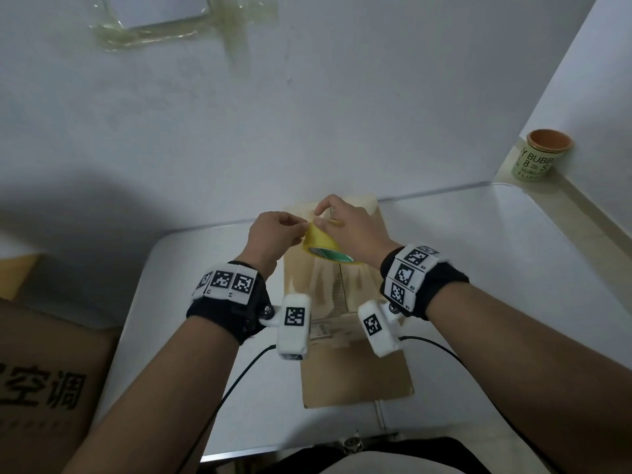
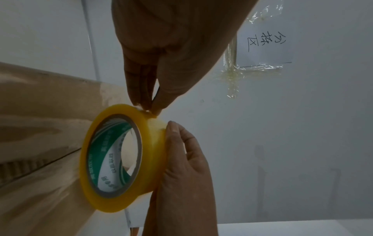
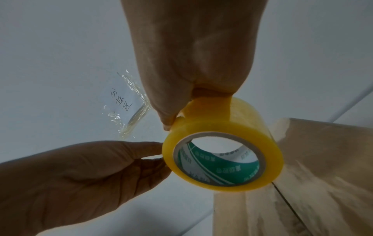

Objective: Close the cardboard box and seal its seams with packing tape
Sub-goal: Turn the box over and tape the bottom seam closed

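A brown cardboard box point(image 1: 352, 367) lies on the white table point(image 1: 496, 254) with its flaps down and the centre seam point(image 1: 342, 289) showing. Above its far half I hold a yellow roll of packing tape point(image 1: 320, 247) with a green-printed core. My right hand point(image 1: 342, 222) grips the roll across its outer face, thumb on one side and fingers on the other point(image 3: 169, 118). My left hand point(image 1: 290, 228) pinches at the tape end on the roll's rim, fingertips point(image 2: 148, 106) together. The box point(image 2: 40, 127) lies just behind the roll point(image 2: 121, 153).
A paper cup point(image 1: 543, 155) stands on a ledge at the right. A large printed cardboard box point(image 1: 44, 371) stands to the left of the table. A sheet of paper point(image 1: 164, 12) is taped to the white wall behind. Cables run from both wrist cameras.
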The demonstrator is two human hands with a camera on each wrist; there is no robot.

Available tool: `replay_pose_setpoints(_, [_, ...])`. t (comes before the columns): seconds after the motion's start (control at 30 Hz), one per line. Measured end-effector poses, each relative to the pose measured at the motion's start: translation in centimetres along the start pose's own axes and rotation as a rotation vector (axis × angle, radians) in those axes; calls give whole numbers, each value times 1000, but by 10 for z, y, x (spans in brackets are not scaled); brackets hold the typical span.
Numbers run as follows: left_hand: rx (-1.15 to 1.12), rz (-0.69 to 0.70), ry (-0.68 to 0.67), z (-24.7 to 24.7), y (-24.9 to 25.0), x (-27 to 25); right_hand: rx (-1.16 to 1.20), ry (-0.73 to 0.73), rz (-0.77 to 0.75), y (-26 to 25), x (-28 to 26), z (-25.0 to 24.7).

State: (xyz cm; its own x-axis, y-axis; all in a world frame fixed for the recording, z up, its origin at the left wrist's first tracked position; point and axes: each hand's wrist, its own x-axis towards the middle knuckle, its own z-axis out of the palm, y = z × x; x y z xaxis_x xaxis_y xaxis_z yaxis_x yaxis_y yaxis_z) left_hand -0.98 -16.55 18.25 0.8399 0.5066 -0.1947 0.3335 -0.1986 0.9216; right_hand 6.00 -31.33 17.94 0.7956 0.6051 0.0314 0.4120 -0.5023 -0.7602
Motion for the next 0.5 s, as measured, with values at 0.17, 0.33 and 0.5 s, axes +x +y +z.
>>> replay_pose_setpoints(0.17, [71,35,38,0,2,0,35,13,-20,0,-2,0])
replay_pose_setpoints(0.33, [175,88,48,-1,8,-2,16,6,-39,1,-1,0])
replay_pose_setpoints(0.5, [267,139,19,-1,11,-4,31,15,-61,4,0,0])
